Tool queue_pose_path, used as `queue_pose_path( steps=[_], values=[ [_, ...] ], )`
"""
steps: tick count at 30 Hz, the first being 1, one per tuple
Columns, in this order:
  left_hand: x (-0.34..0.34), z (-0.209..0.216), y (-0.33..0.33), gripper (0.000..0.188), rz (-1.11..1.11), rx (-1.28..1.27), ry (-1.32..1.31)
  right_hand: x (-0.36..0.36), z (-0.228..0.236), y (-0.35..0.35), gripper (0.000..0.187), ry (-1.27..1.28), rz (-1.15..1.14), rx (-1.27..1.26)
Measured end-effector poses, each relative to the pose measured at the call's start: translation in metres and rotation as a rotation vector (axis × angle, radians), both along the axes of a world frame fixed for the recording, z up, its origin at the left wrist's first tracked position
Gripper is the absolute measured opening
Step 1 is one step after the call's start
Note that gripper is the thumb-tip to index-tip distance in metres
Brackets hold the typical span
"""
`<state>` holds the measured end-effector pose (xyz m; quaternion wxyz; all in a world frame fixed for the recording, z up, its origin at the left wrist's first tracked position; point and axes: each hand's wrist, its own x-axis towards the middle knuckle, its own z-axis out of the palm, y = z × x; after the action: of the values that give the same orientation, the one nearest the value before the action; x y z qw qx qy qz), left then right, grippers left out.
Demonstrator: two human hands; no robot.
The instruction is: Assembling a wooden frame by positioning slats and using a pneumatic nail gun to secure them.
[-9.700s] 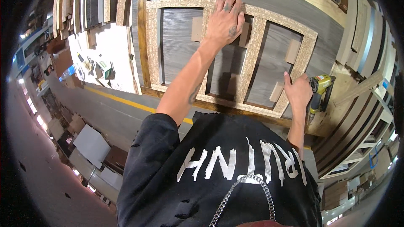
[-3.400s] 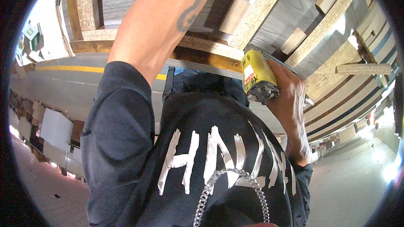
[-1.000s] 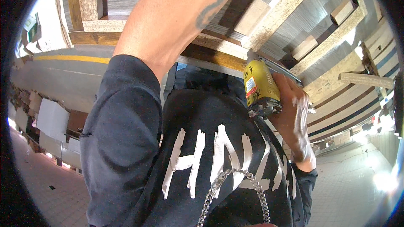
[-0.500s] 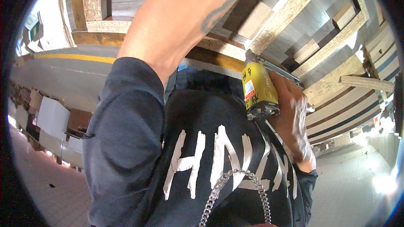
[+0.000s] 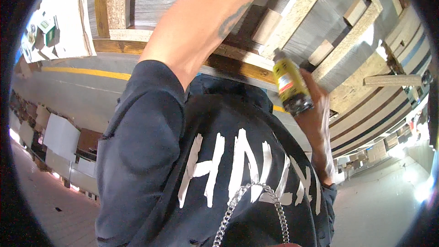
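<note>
My right hand [image 5: 318,96] is wrapped around a yellow and black nail gun [image 5: 289,81], smeared a little by motion. The gun's narrow dark top end is by the near edge of a wooden frame [image 5: 292,25] made of chipboard strips. Short wood blocks [image 5: 267,26] lie along the strips, on grey wood-grain panels [image 5: 315,23]. My left forearm reaches across the frame and leaves the picture at the top, so the left hand is out of sight.
A brown wooden beam [image 5: 116,46] edges the near side of the work. Striped stacked boards [image 5: 366,121] stand at the right, with a loose wood strip [image 5: 393,80] above them. White sheeting [image 5: 68,27] hangs at the upper left. A yellow line [image 5: 87,71] crosses the floor.
The nail gun and my right hand have swung, with the gun's lower end shifting right and up. The view has shifted slightly, so the frame sits a little differently. My left arm stays stretched out.
</note>
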<state>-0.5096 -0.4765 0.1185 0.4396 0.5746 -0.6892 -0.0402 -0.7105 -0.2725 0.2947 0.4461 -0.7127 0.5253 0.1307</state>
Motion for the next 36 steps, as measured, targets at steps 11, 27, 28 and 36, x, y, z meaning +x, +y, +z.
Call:
queue_pose_path(
  steps=[11, 27, 28, 36],
  values=[
    [0.021, 0.022, -0.031, 0.023, -0.289, 0.328, -0.282, 0.015, -0.023, -0.045, 0.029, -0.129, -0.492, -0.197],
    [0.133, 0.025, -0.035, 0.046, -0.306, 0.454, -0.459, 0.048, -0.011, -0.078, 0.033, 0.083, -0.584, -0.065],
    [0.134, 0.025, -0.036, 0.045, -0.309, 0.453, -0.410, 0.050, -0.006, -0.083, 0.033, 0.064, -0.614, -0.079],
    [0.105, 0.011, -0.018, 0.043, -0.184, 0.385, -0.185, 0.048, -0.004, -0.202, 0.039, -0.222, -0.077, -0.215]
  ],
)
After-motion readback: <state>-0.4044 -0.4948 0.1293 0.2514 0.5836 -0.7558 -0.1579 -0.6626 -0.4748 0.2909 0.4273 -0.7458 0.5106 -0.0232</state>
